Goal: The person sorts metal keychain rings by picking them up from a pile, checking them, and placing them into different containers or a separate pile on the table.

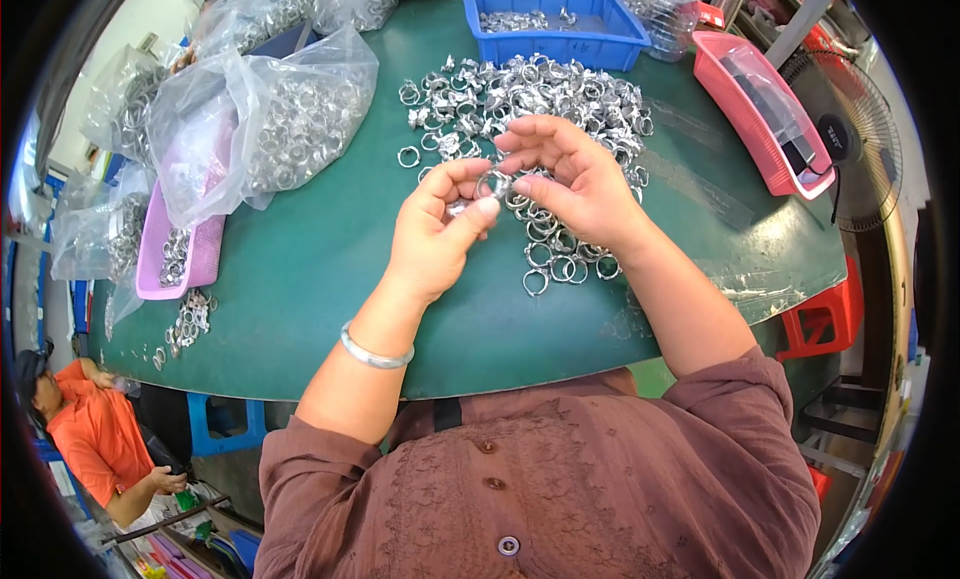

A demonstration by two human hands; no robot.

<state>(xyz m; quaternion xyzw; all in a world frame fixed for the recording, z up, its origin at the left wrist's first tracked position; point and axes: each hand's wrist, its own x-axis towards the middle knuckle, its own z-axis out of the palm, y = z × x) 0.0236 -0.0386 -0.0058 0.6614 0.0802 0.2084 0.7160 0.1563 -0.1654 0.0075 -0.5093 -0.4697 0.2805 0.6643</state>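
Observation:
In front of me, above the table, my left hand point(440, 224) is closed, with thumb and fingers pinching a small silvery metal ring point(494, 185). More shiny metal shows among its curled fingers, too small to make out. My right hand point(570, 184) meets the ring from the other side, its thumb and a curled finger at the ring's edge and its upper fingers bent and raised. Beneath and behind the hands spreads a heap of similar metal rings point(560, 94), with several loose ones near my right wrist.
A blue tray point(560, 51) with some metal pieces stands behind the heap on the green table point(300, 319). Clear bags of rings point(310, 119) and a pink-purple basket point(205, 254) are at left. A pink basket point(760, 119) and a fan point(850, 129) stand right. A person in orange point(100, 429) is lower left.

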